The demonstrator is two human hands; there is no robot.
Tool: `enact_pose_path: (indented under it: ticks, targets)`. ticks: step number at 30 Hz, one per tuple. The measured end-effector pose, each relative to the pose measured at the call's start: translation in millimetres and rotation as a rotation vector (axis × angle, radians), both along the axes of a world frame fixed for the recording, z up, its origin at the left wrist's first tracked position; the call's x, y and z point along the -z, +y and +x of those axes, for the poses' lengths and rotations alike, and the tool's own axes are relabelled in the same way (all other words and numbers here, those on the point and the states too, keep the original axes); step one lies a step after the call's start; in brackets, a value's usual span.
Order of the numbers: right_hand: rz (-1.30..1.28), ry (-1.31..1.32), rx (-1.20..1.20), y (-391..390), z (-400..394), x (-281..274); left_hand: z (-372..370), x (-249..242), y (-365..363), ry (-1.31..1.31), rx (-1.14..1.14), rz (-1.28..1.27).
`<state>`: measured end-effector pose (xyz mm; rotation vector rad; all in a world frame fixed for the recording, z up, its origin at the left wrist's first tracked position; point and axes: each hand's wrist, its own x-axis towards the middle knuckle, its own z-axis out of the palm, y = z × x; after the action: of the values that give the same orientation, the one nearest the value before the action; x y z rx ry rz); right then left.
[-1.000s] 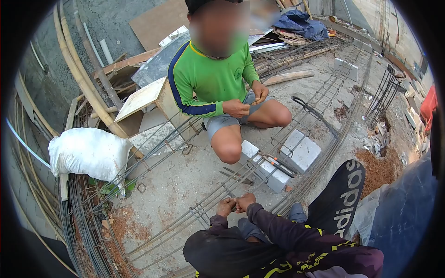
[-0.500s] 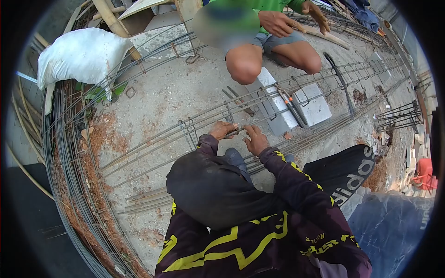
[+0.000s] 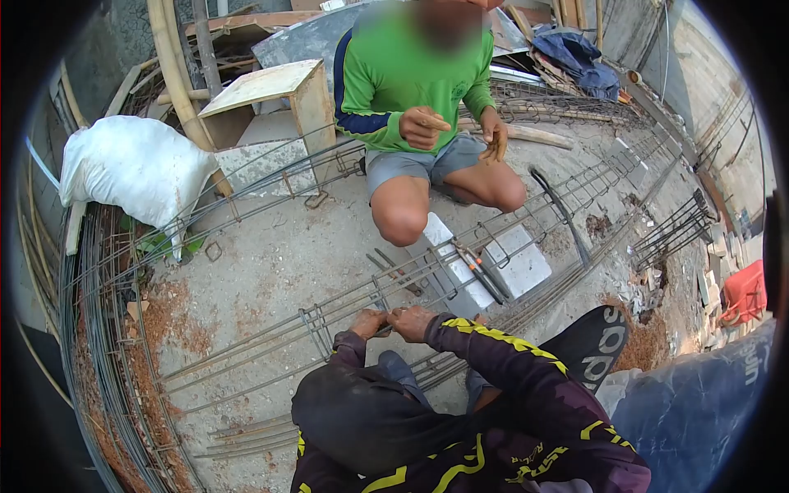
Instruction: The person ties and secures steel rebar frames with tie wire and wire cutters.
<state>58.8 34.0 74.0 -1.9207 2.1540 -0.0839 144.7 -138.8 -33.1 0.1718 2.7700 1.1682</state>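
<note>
My left hand (image 3: 367, 323) is closed at the near side of a long rebar cage (image 3: 345, 297), close to a cross stirrup (image 3: 380, 301). Right beside it my right hand (image 3: 411, 323) is also closed, its fingers bunched together. Both hands meet at the cage's near bar; anything small between the fingers is hidden. Orange-handled pliers (image 3: 477, 269) lie across white blocks (image 3: 515, 261) under the cage. A pair of metal bars (image 3: 399, 269) rests on the concrete just beyond.
A co-worker in a green shirt (image 3: 411, 78) squats across the cage, both hands raised. Long rods (image 3: 123, 353) curve along the left, near a white sack (image 3: 136, 170). A black bent strip (image 3: 560, 215) crosses the cage. A red object (image 3: 744, 293) is at right.
The view has tilted up, showing more of the co-worker. My right hand has closed and come against my left hand. The co-worker's hands have shifted.
</note>
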Motion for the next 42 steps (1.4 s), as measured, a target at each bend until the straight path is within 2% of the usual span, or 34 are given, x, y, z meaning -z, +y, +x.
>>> enact_pose_path:
  ticks: [1,2,3,4,5,6,7,8,9,10,11,13,14,16,19,21,24,27,28,31,35,36,38,40,42]
  targets:
    - [0.066,0.003,-0.027,-4,-3,-3,0,11,0,-0.317,-0.264,0.597]
    - [0.08,-0.013,-0.056,-6,-5,-5,4,-11,3,0.004,-0.033,0.094]
    - [0.094,-0.03,-0.087,-9,-8,-8,1,28,-5,-0.065,-0.083,0.267]
    - [0.11,-0.041,-0.109,-9,-12,-15,-1,18,-4,0.107,0.028,-0.018]
    - [0.111,-0.083,-0.111,-10,-13,-21,1,8,-3,0.179,0.062,-0.13]
    - [0.095,-0.138,-0.143,-11,-18,-18,7,-14,0,0.084,0.043,0.027]
    - [0.083,-0.077,-0.137,-10,-17,-12,2,1,-1,0.02,0.0,0.095]
    - [-0.011,-0.019,-0.179,-7,-18,7,-1,3,0,0.037,-0.005,0.068]
    - [0.045,-0.046,-0.152,1,-9,-24,2,0,-2,0.049,-0.023,0.038]
    - [0.008,-0.037,-0.136,7,-8,-13,3,0,-4,0.022,-0.021,0.103]
    - [-0.168,-0.053,-0.167,10,-12,13,1,0,-4,0.046,-0.003,0.106]
    - [-0.242,-0.003,-0.212,11,-13,21,0,-2,-2,0.145,0.057,0.047]
    - [-0.187,0.003,-0.21,12,-16,25,0,-2,-3,0.216,0.092,-0.017]
    - [-0.08,0.013,-0.223,13,-19,26,-3,-17,0,0.188,0.096,-0.058]
    - [-0.415,0.025,-0.309,19,-19,31,1,-4,-3,0.137,0.057,-0.004]
    - [-0.418,0.057,-0.28,19,-14,37,1,17,-8,0.11,0.047,-0.002]
    - [-0.369,0.06,-0.209,17,-11,36,3,-11,-1,0.125,0.056,-0.124]
    - [-0.438,0.012,-0.219,19,-19,39,3,-11,-2,0.182,0.065,-0.028]
    - [-0.296,0.013,-0.254,16,-21,30,1,-4,-3,0.149,0.068,-0.049]
    - [-0.15,0.017,-0.334,7,-26,16,0,10,-5,0.121,0.067,-0.153]
    - [-0.12,-0.053,-0.438,-2,-37,16,1,8,-5,0.23,0.064,-0.178]
    - [-0.103,-0.059,-0.442,-4,-37,5,2,1,-3,0.197,0.03,-0.061]
    - [-0.054,-0.043,-0.477,-9,-37,-5,-3,22,-5,0.058,-0.076,0.215]
    - [0.084,-0.006,-0.504,-16,-32,-20,0,-3,0,0.065,-0.018,-0.036]
    - [0.175,0.017,-0.5,-23,-23,-42,-2,6,2,0.015,-0.118,-0.065]
